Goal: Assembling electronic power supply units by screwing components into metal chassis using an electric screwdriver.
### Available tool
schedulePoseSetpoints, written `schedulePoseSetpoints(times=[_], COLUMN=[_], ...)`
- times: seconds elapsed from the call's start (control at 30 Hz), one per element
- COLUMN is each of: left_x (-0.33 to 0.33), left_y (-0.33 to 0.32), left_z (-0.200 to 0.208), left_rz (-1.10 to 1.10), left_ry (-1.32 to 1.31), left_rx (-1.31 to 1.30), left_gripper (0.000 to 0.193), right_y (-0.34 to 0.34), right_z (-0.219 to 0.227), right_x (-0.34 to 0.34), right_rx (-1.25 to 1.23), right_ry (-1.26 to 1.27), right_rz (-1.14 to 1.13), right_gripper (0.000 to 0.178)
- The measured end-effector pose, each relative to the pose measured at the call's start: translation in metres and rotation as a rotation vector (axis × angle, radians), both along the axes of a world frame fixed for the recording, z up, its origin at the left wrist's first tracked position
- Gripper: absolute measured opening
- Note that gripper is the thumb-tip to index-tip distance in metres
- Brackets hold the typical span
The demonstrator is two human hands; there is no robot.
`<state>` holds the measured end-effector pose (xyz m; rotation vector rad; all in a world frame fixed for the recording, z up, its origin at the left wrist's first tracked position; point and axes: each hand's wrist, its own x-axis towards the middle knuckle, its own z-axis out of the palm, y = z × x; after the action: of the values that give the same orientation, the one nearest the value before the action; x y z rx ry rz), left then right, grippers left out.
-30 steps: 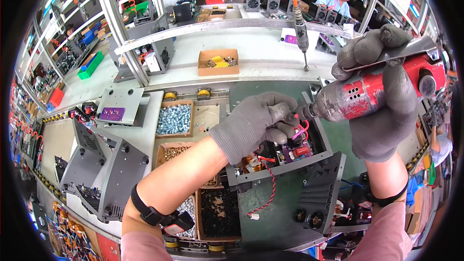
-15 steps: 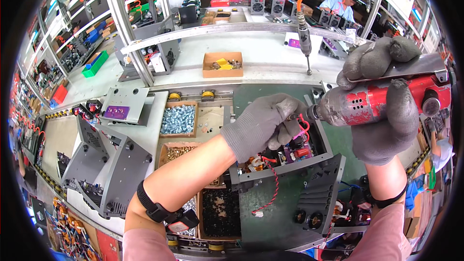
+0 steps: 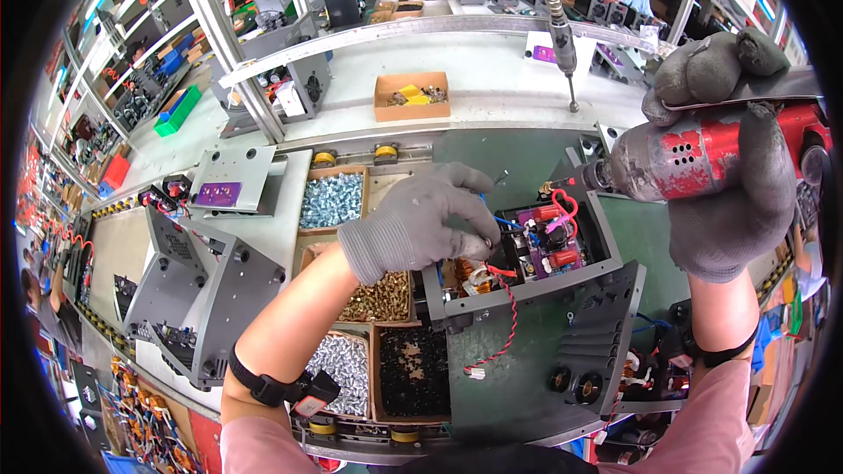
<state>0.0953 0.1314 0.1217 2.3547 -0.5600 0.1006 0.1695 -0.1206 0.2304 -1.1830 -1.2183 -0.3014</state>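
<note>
My left hand (image 3: 421, 215), in a grey glove, bends its fingers over the left part of a dark open metal housing (image 3: 527, 294). A blue wire (image 3: 507, 225) runs in among these fingers, and a small metal tip (image 3: 501, 177) stands up beside the index finger. My right hand (image 3: 724, 193), also gloved, grips a scuffed red power screwdriver (image 3: 694, 158) level, its nose pointing left. Just off that nose, a red wire (image 3: 566, 202) loops up to a brass-coloured fitting (image 3: 546, 186) at the housing's far edge. A red-and-black twisted wire (image 3: 513, 320) hangs over the near side.
Boxes of blue-silver fasteners (image 3: 334, 202), brass screws (image 3: 378, 298), silver screws (image 3: 338, 369) and black screws (image 3: 413, 377) stand left of the housing. A grey finned panel (image 3: 597, 342) lies nearer me. An air screwdriver (image 3: 562, 44) hangs from an orange hose. Two people work beyond.
My left hand has moved left, away from the screwdriver's nose, to the blue wire. My right hand and the screwdriver appear slightly farther right; the red wire's end is now uncovered.
</note>
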Motion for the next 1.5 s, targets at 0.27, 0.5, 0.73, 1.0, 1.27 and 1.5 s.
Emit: schedulePoseSetpoints(times=[0.27, 0.5, 0.73, 1.0, 1.27, 1.5], left_x=[-0.002, -0.005, 0.016, 0.017, 0.024, 0.041], left_y=[-0.024, -0.030, -0.061, -0.037, -0.020, -0.017], left_z=[-0.020, 0.005, -0.007, 0.019, 0.005, 0.000], left_rz=[0.154, 0.170, 0.249, 0.048, -0.010, -0.092], left_ry=[-0.209, -0.100, -0.244, 0.162, 0.144, 0.288], left_rx=[0.037, 0.462, 0.874, 0.789, 0.778, 0.602], left_gripper=[0.014, 0.014, 0.017, 0.038, 0.037, 0.035], right_y=[-0.001, 0.001, 0.005, 0.007, 0.020, 0.034], right_z=[-0.002, -0.007, -0.009, -0.017, -0.026, -0.048], right_x=[0.004, 0.005, 0.007, 0.010, 0.007, 0.003], right_rx=[-0.070, -0.044, 0.003, -0.025, -0.026, -0.027], right_ry=[-0.007, 0.064, 0.075, 0.058, 0.188, 0.353], right_rz=[0.048, 0.123, 0.087, -0.014, 0.005, 0.055], right_gripper=[0.040, 0.039, 0.040, 0.045, 0.038, 0.037])
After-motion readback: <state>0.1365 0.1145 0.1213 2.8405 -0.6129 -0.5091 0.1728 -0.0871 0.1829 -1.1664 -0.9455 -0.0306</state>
